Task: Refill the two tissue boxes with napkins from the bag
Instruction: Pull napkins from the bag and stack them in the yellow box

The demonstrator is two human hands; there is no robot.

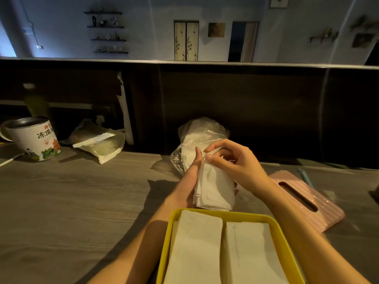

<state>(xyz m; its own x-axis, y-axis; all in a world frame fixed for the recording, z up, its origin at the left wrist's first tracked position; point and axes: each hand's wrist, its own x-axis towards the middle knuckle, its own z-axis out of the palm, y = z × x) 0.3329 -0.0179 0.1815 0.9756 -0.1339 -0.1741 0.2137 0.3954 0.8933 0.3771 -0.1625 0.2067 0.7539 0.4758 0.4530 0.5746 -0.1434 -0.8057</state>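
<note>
A stack of white napkins (215, 187) is held above the wooden table (71, 201), just past the yellow tissue box (272, 220). The left hand (190, 177) cradles it from below, fingers curled round it; the right hand (231, 160) pinches its top edge. The clear plastic bag (196, 132) sits just behind, the pink tissue box lid (320, 201) to the right.

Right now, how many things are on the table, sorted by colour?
Yellow: 1, the tissue box
Pink: 1, the slotted lid
Clear: 2, the napkin bag and the flat pouch
White printed: 1, the tin
Total: 5
</note>
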